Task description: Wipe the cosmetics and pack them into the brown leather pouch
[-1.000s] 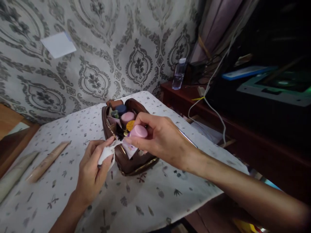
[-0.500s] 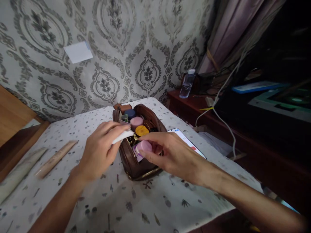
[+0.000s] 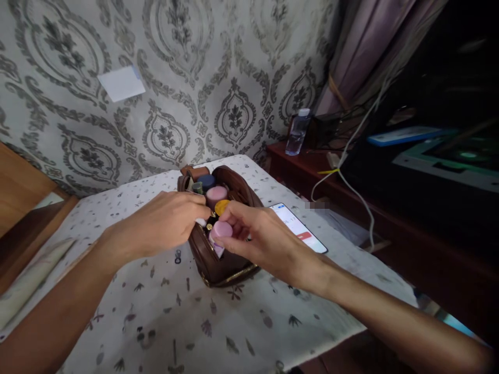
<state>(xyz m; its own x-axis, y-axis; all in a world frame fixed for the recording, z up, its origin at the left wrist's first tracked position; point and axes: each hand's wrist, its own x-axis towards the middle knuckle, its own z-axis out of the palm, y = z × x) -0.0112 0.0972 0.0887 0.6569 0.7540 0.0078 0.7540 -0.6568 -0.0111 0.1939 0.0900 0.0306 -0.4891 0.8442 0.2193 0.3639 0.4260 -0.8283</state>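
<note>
An unzipped brown toiletry bag point(image 3: 237, 272) stands on the bed-like surface in front of me. My left hand point(image 3: 166, 223) reaches over its left side, fingers closed on a slim white item point(image 3: 200, 222) mostly hidden beneath them. My right hand point(image 3: 259, 228) comes in from the right, thumb and fingers around a bottle with a pink cap point(image 3: 221, 231) at the bag's near end. Inside the bag show a yellow lid point(image 3: 221, 208), a pink round lid point(image 3: 217, 195), a dark blue lid point(image 3: 206, 181) and a small green item point(image 3: 197, 187).
A lit phone point(image 3: 300, 228) lies right of the bag. At left are a pale tube point(image 3: 35, 278) and a beige tube, mostly behind my left arm. A water bottle point(image 3: 298, 132) stands on the dark red furniture point(image 3: 275, 158); a white cable point(image 3: 356, 200) hangs there.
My left hand has turned over and lowered toward the bag with the white item, which is now mostly covered. My right hand and the pink-capped bottle have shifted slightly left.
</note>
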